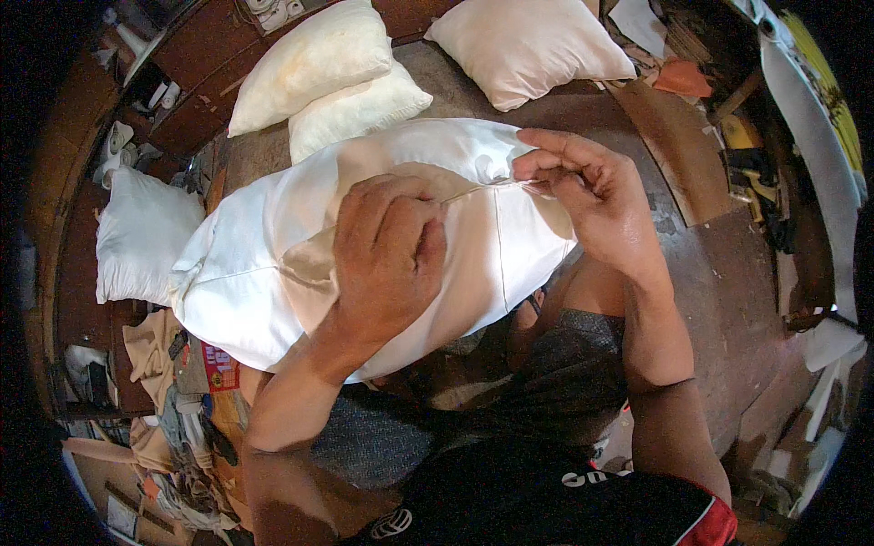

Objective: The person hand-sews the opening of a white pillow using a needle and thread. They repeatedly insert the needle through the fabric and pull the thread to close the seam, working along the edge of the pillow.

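In the middle of the view, just above a seated person's lap, two bare hands work at one glossy white pillow [473,250]. The right hand [592,196] pinches the pillow's seam edge between thumb and forefinger, its other fingers loosely bent. The left hand [387,259], back turned up, has its fingers curled in close to the same edge; its fingertips are hidden, so I cannot tell whether it grips anything. One thin, pale strand or fold of edge runs between the hands. The pillow lies slantwise across the lap, over dark grey shorts [373,428] and in front of one black shirt [510,496] with a red-edged sleeve.

Around it are four more pale pillows: beyond it, a yellowish upper pillow [314,68] overlaps a lower pillow [364,109]; a third pillow [533,50] lies by itself to their right; a fourth pillow [148,237] stands at the far left. At the right, one brown cardboard sheet [683,155] lies on the floor [719,291], near one orange piece [683,79]. At lower left is one jumbled heap of cloth [182,455].
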Tool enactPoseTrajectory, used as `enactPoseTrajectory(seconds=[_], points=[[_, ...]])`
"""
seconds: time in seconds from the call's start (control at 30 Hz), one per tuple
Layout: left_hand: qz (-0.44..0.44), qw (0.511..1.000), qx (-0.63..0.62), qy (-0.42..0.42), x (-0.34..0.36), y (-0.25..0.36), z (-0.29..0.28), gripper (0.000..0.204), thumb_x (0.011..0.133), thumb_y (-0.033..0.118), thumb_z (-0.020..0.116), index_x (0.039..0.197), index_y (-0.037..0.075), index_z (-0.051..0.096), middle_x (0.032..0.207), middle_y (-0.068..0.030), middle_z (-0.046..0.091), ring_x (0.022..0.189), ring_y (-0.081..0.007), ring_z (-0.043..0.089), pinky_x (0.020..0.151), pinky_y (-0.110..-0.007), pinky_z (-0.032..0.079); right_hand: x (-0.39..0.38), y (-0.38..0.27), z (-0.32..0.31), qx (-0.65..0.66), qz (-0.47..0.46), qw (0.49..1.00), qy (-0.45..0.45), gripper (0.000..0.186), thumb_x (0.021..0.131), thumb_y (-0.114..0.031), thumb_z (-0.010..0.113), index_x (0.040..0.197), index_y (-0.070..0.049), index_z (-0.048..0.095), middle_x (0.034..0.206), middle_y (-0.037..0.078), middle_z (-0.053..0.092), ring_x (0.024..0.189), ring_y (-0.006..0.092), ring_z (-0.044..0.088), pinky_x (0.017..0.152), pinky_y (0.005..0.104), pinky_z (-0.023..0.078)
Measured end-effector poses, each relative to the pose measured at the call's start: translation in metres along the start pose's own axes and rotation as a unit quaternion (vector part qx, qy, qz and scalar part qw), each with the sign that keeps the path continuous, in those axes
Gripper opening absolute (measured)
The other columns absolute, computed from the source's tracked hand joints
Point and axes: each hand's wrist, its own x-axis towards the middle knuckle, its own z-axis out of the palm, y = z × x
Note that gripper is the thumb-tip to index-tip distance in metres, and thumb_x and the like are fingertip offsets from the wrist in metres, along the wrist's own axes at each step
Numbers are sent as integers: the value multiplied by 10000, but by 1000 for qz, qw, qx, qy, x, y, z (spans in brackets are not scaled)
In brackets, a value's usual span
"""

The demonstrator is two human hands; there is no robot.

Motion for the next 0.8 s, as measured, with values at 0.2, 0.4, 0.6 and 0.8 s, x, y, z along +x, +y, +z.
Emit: enactPoseTrajectory(seconds=[0.2, 0.4, 0.6, 0.8], points=[[-21, 997, 49, -53, -11, 4, -47, 245, 707, -93, 701, 897, 15, 593, 969, -152, 634, 933, -353, 611, 835, -428, 499, -4, -6, 12, -20, -18, 998, 50, 397, 898, 79, 465, 1251, 51, 645, 972, 123, 735, 881, 153, 684, 806, 289, 555], [-62, 996, 62, -19, -28, 10, -72, 220, 742, -126, 688, 902, 0, 603, 962, -156, 655, 917, -337, 631, 829, -406, 511, -2, -17, 16, -195, -59, 978, 36, 410, 882, 116, 445, 1237, 73, 645, 1011, 152, 718, 932, 175, 689, 858, 305, 569], [-74, 995, 61, 13, -23, 16, -72, 223, 771, -144, 663, 936, -1, 617, 979, -157, 674, 945, -332, 657, 862, -392, 523, 1, -16, 17, -282, -182, 942, -24, 285, 873, 46, 601, 1132, 4, 710, 951, 174, 705, 902, 303, 700, 816, 363, 546], [-160, 975, 90, 129, -19, -19, -123, 119, 905, -90, 588, 1003, -23, 594, 1090, -158, 669, 1032, -242, 638, 939, -347, 494, 15, -10, -23, -365, -100, 921, 91, 124, 876, -19, 655, 975, 28, 713, 922, 187, 686, 895, 317, 686, 762, 378, 532]])
